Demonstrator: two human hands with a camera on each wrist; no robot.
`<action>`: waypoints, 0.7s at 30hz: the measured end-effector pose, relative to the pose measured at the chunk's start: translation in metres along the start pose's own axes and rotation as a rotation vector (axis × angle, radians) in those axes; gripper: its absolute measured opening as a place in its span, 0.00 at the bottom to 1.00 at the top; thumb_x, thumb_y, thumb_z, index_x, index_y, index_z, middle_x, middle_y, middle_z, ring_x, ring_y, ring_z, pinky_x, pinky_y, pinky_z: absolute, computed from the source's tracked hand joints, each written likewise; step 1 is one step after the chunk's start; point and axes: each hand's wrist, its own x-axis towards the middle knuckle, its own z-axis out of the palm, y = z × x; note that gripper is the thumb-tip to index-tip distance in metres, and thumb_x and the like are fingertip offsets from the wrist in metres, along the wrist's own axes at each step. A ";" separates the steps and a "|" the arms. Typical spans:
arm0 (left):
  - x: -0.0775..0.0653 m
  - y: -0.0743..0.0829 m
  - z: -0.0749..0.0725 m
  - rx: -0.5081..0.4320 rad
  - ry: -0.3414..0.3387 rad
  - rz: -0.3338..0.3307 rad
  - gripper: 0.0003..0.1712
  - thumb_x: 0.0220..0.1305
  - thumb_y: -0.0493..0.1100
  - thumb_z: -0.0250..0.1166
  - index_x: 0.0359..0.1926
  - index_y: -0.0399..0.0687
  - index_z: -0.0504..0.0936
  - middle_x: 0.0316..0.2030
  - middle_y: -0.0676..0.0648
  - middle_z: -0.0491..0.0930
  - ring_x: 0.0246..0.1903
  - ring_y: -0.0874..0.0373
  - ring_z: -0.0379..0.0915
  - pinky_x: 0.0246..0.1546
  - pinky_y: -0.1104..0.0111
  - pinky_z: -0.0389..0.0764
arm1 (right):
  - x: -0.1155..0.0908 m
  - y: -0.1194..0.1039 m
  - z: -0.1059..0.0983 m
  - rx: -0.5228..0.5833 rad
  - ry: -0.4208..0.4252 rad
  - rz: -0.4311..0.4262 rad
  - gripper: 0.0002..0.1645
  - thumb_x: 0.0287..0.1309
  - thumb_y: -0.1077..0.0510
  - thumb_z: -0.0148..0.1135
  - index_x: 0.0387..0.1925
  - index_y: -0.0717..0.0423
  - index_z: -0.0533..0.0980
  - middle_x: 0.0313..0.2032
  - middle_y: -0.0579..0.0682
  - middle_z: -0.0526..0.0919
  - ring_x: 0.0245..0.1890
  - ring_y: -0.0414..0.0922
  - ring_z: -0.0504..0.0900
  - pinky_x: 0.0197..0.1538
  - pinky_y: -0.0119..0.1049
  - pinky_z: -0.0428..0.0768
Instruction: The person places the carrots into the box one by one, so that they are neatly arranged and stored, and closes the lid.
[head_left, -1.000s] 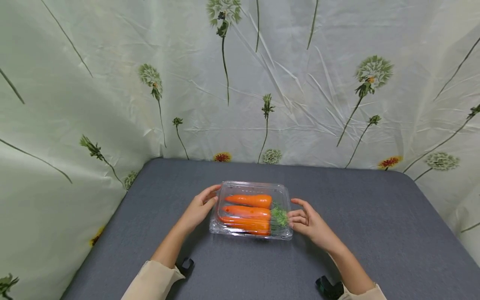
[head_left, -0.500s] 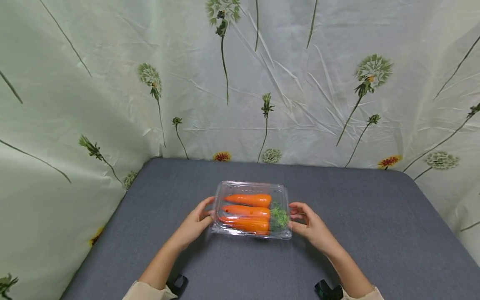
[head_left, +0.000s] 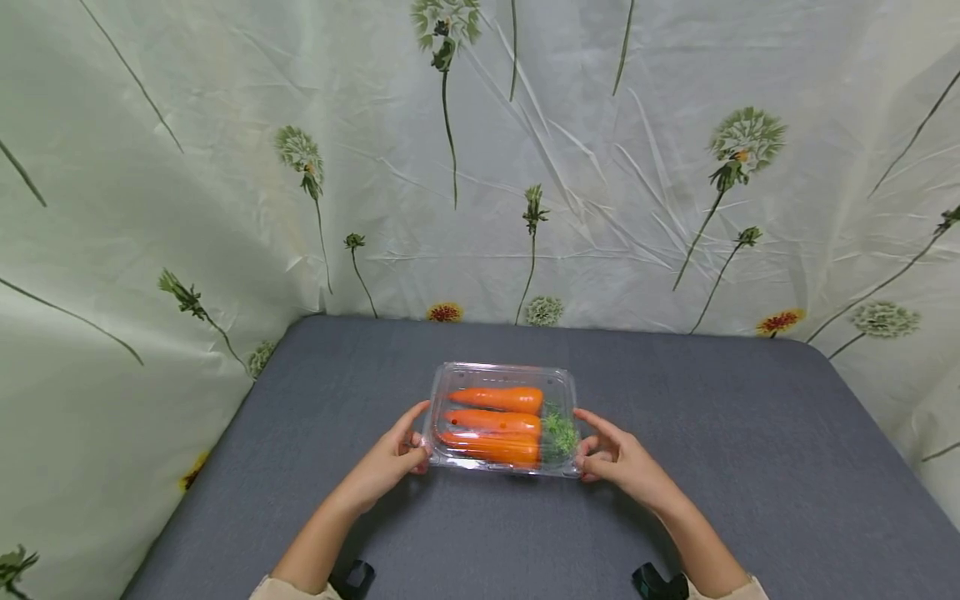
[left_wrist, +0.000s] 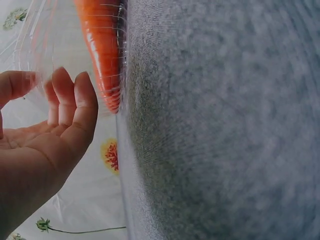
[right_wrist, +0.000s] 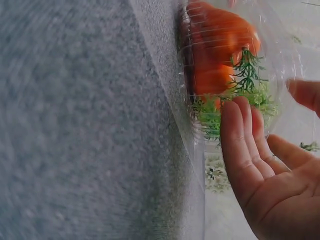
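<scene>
A clear plastic box (head_left: 507, 375) with its lid on lies in front of me on the grey table. Inside are several orange carrots (head_left: 492, 421), with feathery green leaves (head_left: 558, 435) at the right end. My left hand (head_left: 384, 467) holds the box at its left end, thumb by the near corner and index finger along the side. At the other end my right hand (head_left: 632, 471) holds it the same way, index finger pointing up the edge. Both wrist views show the fingertips at the box's clear walls, with thumbs (left_wrist: 17, 85) (right_wrist: 305, 94) higher, near the lid.
The grey cloth-covered table (head_left: 712, 433) has rounded far corners. White curtain (head_left: 600, 150) printed with dandelions and flowers hangs behind it and along the left side. A black wrist strap (head_left: 658, 581) shows under each forearm.
My left hand has slid down the box's left side toward the near corner. The right hand's lower fingers have curled in at the right corner while its index straightened. The box has barely moved.
</scene>
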 end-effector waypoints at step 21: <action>-0.002 -0.002 -0.002 -0.120 -0.040 -0.034 0.41 0.57 0.29 0.54 0.68 0.45 0.44 0.20 0.46 0.70 0.22 0.56 0.71 0.28 0.66 0.75 | -0.001 0.005 0.020 0.289 0.035 0.108 0.46 0.51 0.72 0.53 0.66 0.50 0.43 0.20 0.53 0.74 0.16 0.41 0.75 0.22 0.33 0.75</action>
